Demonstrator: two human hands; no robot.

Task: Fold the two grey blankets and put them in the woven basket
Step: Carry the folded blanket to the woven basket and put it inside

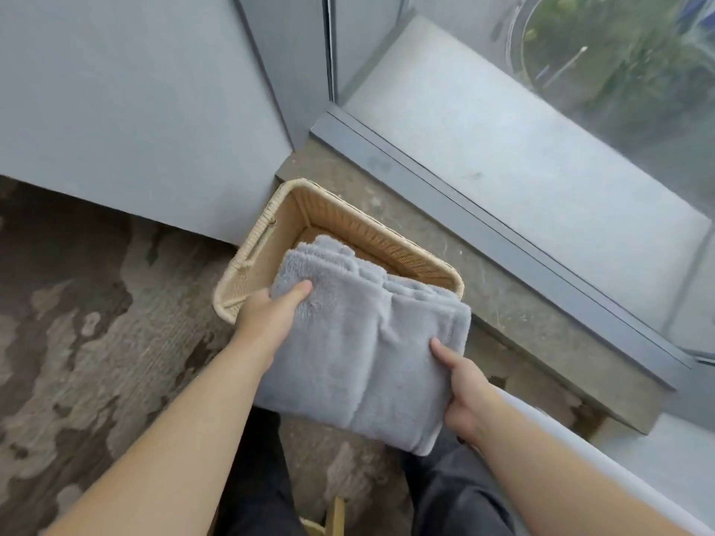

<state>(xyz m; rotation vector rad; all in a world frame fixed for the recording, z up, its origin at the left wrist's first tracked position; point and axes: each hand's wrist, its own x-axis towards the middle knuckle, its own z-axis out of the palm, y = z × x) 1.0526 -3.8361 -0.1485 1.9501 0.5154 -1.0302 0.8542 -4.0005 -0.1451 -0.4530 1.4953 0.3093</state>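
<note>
While the folded grey blanket [360, 342] is hovering half over the woven basket [371, 230], the left hand [267, 315] and right hand [464, 392] are pinching its opposite edges, thumbs on top; plush, light and floppy, it is probably wanting support from beneath both sides.

Head cam, looking steeply down, close up.

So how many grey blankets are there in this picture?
1: a folded grey blanket, held by the left hand and right hand over the woven basket. Its layers might be two stacked, or another may lie hidden beneath it.
</note>
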